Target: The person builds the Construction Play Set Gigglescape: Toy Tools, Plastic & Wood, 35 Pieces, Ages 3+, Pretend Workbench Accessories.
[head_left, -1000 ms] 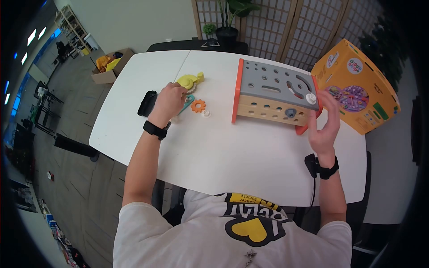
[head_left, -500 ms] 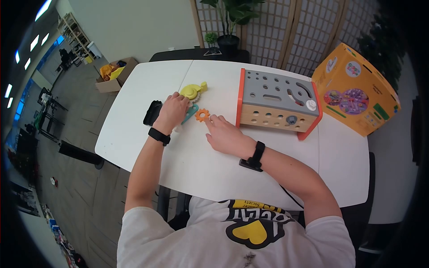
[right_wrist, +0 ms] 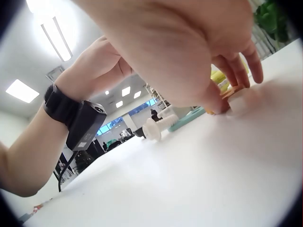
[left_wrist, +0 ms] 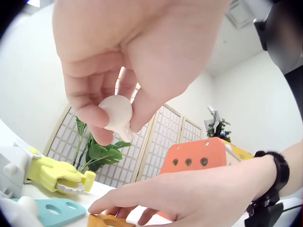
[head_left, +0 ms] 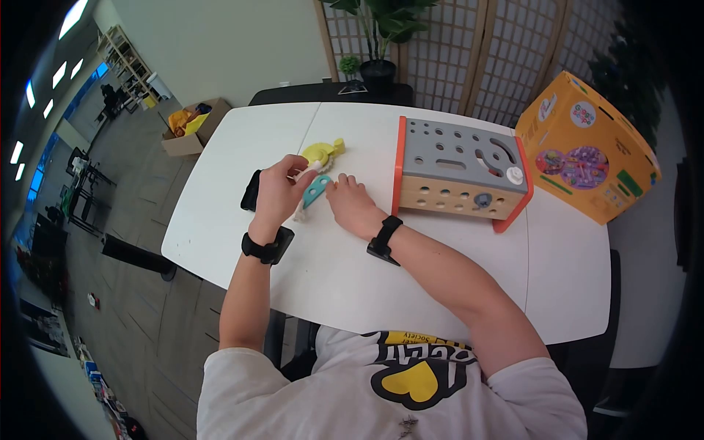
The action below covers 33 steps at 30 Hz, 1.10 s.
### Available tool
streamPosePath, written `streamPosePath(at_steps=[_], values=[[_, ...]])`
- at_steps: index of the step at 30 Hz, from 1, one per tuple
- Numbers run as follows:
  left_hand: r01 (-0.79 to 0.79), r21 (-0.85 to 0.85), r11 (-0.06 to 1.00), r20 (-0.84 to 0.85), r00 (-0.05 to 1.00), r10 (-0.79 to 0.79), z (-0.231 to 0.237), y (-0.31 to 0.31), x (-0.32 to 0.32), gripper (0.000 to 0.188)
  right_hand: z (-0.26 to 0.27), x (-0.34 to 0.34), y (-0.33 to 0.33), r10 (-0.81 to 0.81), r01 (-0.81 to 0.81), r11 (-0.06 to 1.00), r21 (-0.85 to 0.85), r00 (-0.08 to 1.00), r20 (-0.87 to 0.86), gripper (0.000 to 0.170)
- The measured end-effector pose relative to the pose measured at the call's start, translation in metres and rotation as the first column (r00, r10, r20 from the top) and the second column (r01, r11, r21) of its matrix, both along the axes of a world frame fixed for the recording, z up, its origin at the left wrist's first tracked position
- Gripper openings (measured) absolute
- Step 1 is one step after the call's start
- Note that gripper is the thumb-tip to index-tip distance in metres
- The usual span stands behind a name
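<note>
The left hand (head_left: 279,192) pinches a white piece (left_wrist: 117,112), raised clear of the table (head_left: 334,290). The right hand (head_left: 355,210) grasps an orange gear (left_wrist: 108,221) at table level. A teal strip (head_left: 315,190) lies between the hands; a yellow piece (head_left: 321,152) lies just beyond the left hand.

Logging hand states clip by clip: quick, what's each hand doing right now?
Left hand: closed, pinching a white round-headed piece.
Right hand: closed, fingers curled round the orange gear.
</note>
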<state>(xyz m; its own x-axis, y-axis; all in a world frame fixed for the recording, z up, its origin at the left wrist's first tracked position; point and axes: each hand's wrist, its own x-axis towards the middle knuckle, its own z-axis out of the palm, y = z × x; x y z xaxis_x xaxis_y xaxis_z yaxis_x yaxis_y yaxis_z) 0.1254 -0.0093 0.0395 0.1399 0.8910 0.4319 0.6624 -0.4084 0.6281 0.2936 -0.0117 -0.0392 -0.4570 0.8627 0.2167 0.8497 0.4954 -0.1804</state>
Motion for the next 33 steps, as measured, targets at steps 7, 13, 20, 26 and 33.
streamPosePath(at_steps=[7, 13, 20, 26, 33], values=[[-0.036, -0.029, 0.999, 0.359, 0.932, 0.044, 0.037, -0.023, -0.021, 0.019, 0.064, 0.014, -0.010, -0.172, -0.238, 0.883, -0.404, 0.638, -0.751, 0.047], [0.132, -0.125, 0.983, 0.243, 0.965, -0.099, 0.057, -0.043, -0.018, 0.020, 0.084, 0.030, -0.023, -0.249, -0.624, 0.728, -0.283, 0.144, -0.958, 0.049], [0.333, -0.030, 0.942, 0.246, 0.916, -0.316, 0.072, -0.057, 0.009, 0.022, 0.095, 0.041, -0.034, -0.234, -0.712, 0.689, -0.137, -0.040, -0.971, 0.050], [0.250, -0.071, 0.966, 0.303, 0.928, -0.218, 0.070, -0.064, 0.019, 0.019, 0.102, 0.052, -0.045, -0.260, -0.712, 0.701, -0.037, -0.207, -0.943, 0.051], [0.186, 0.221, 0.957, 0.198, 0.953, -0.231, 0.058, -0.057, 0.037, 0.017, 0.098, 0.067, -0.054, -0.211, -0.665, 0.746, -0.018, -0.210, -0.955, 0.034]])
